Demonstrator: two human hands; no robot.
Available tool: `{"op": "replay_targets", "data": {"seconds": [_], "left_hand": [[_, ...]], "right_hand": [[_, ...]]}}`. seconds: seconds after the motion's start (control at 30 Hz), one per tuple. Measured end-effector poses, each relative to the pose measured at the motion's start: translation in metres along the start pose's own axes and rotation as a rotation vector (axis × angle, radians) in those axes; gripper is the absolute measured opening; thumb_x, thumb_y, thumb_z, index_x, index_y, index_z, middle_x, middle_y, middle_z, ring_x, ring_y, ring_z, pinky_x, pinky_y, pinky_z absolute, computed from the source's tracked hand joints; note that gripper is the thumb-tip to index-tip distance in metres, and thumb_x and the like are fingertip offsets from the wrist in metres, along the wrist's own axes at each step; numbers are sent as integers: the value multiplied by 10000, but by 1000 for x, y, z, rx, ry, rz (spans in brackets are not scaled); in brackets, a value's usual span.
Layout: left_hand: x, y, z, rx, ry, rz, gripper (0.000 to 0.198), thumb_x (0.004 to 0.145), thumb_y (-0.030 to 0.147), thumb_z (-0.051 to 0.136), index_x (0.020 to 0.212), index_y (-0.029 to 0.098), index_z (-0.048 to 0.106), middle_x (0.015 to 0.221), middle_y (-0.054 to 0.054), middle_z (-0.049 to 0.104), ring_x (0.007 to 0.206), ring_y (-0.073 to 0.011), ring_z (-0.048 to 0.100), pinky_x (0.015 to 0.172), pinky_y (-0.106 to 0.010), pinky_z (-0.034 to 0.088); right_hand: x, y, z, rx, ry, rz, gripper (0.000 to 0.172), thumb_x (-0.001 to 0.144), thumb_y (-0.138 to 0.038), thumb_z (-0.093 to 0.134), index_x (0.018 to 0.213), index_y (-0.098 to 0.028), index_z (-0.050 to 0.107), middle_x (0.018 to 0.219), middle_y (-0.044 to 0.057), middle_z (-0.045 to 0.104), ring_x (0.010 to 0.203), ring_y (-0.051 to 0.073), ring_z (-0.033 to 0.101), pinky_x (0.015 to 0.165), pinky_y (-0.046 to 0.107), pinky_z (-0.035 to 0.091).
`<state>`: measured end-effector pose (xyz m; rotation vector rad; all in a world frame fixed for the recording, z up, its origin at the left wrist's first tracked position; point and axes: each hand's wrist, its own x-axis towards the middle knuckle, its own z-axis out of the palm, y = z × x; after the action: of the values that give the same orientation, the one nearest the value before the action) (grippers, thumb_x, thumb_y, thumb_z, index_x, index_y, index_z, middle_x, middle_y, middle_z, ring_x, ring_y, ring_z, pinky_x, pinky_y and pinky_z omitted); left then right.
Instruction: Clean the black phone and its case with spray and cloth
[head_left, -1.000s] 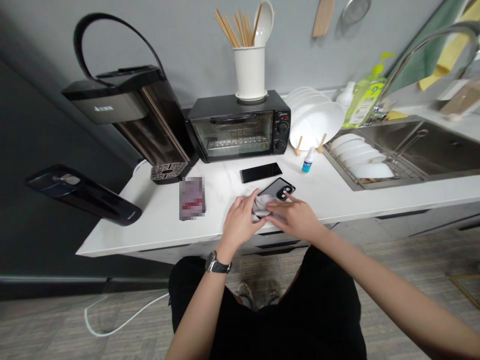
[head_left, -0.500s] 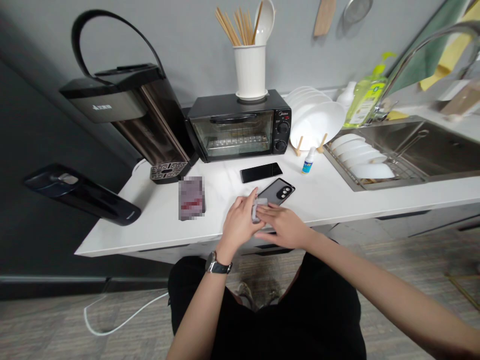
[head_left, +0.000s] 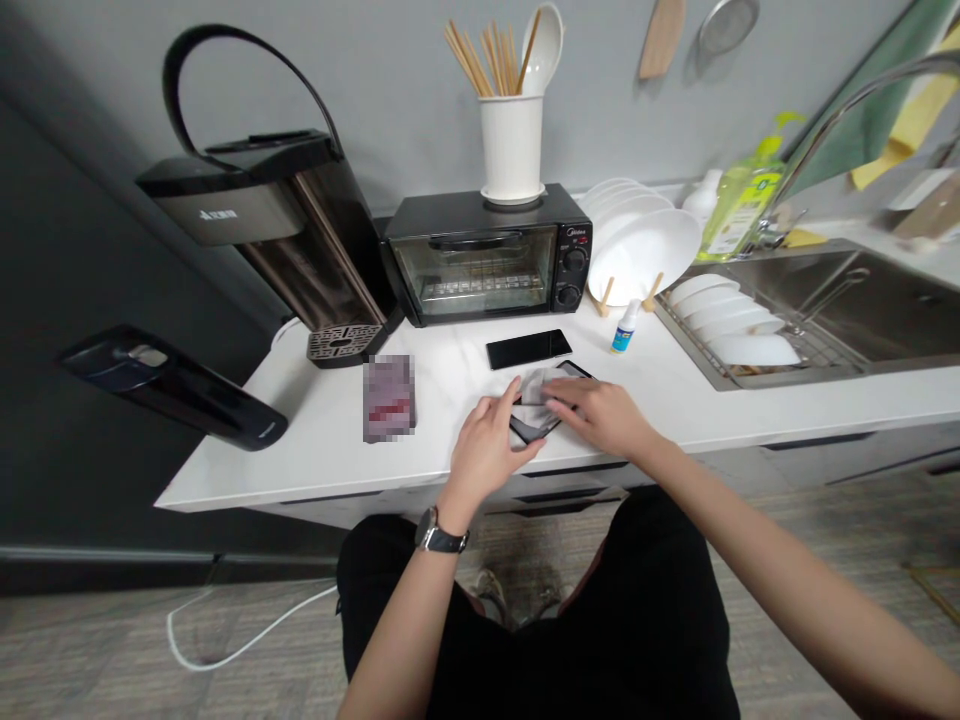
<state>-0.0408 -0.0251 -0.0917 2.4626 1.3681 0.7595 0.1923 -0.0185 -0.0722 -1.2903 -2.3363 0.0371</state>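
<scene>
A dark phone case (head_left: 529,432) lies on the counter in front of me. My left hand (head_left: 487,440) grips its near left end between thumb and fingers. A thin grey cloth (head_left: 534,388) covers the middle of the case, and the fingers of my right hand (head_left: 600,415) press it down there. That hand hides the camera end of the case. Just behind lies a black smartphone (head_left: 529,349), screen up. A small white spray bottle (head_left: 625,328) with a blue label stands to its right.
A toaster oven (head_left: 487,265) backs the counter (head_left: 450,380), holding a white chopstick pot (head_left: 512,145). Left are a water dispenser (head_left: 300,230), a blurred-out box (head_left: 389,398) and a dark tumbler (head_left: 180,385). Plates (head_left: 645,250) and a sink (head_left: 900,310) are on the right.
My right hand has slid up and right along the case with the cloth, baring its near end. My left hand keeps to that end. The view has shifted slightly.
</scene>
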Motion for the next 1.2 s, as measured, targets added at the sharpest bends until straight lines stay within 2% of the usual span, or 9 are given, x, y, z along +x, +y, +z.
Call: {"op": "replay_targets", "data": {"seconds": [0.07, 0.2, 0.37, 0.53, 0.67, 0.8, 0.97, 1.1, 1.2], "left_hand": [[0, 0, 0, -4, -8, -5, 1012, 875, 447, 776, 1656, 262, 159, 1411, -91, 641, 1254, -304, 559, 1078, -451, 495], [0, 1, -1, 1, -12, -2, 1035, 863, 447, 795, 1658, 286, 153, 1411, -87, 634, 1254, -303, 557, 1084, -450, 487], [0, 0, 0, 26, -36, -43, 1021, 878, 482, 780, 1665, 255, 170, 1256, -120, 650, 1150, -293, 611, 1020, -430, 520], [0, 0, 0, -21, -24, -12, 1052, 861, 487, 798, 1662, 291, 146, 1400, -99, 622, 1255, -298, 563, 1090, -446, 485], [0, 0, 0, -22, -36, -33, 1026, 873, 463, 789, 1663, 270, 165, 1340, -117, 636, 1204, -294, 595, 1048, -435, 509], [0, -1, 1, -27, -12, -26, 1047, 853, 502, 801, 1659, 301, 164, 1390, -106, 623, 1262, -308, 566, 1079, -457, 491], [0, -2, 1, -14, -32, -23, 1032, 867, 440, 797, 1665, 267, 166, 1334, -126, 636, 1221, -301, 593, 1044, -440, 510], [0, -2, 1, -28, -17, -24, 1042, 854, 468, 805, 1660, 294, 168, 1400, -103, 619, 1260, -296, 566, 1081, -446, 488], [-1, -3, 1, -8, -31, -20, 1020, 868, 408, 793, 1662, 266, 168, 1346, -111, 639, 1231, -296, 576, 1046, -435, 504]], "right_hand": [[-1, 1, 10, -26, -77, -81, 490, 1078, -492, 435, 1411, -195, 639, 1447, 102, 652, 1347, 277, 614, 1153, 454, 471], [-3, 2, 17, -130, -16, 113, 505, 1068, -498, 465, 1396, -161, 648, 1418, 162, 660, 1318, 328, 634, 1205, 588, 382], [-11, -9, 14, 71, -168, -164, 543, 1054, -548, 483, 1476, -220, 578, 1493, 100, 610, 1437, 273, 526, 1239, 526, 358], [-11, -6, 17, -81, -29, 66, 531, 1068, -497, 463, 1455, -157, 589, 1490, 180, 596, 1417, 342, 541, 1213, 633, 337], [-9, -12, 21, 34, -145, -164, 592, 1043, -573, 489, 1486, -186, 561, 1524, 139, 574, 1434, 300, 528, 1235, 568, 342], [-7, -13, 23, -72, -19, 74, 541, 1066, -526, 453, 1456, -178, 593, 1472, 159, 618, 1417, 356, 537, 1219, 681, 282], [-9, -17, 26, 21, -89, -116, 605, 1023, -601, 515, 1468, -197, 584, 1489, 135, 610, 1413, 310, 549, 1230, 579, 338], [-8, -18, 25, -76, 27, 113, 516, 1046, -548, 492, 1398, -201, 644, 1430, 152, 655, 1389, 364, 565, 1225, 710, 230], [-9, -23, 25, 24, -76, -68, 623, 999, -631, 544, 1429, -186, 615, 1461, 148, 632, 1416, 337, 542, 1255, 641, 239]]}}
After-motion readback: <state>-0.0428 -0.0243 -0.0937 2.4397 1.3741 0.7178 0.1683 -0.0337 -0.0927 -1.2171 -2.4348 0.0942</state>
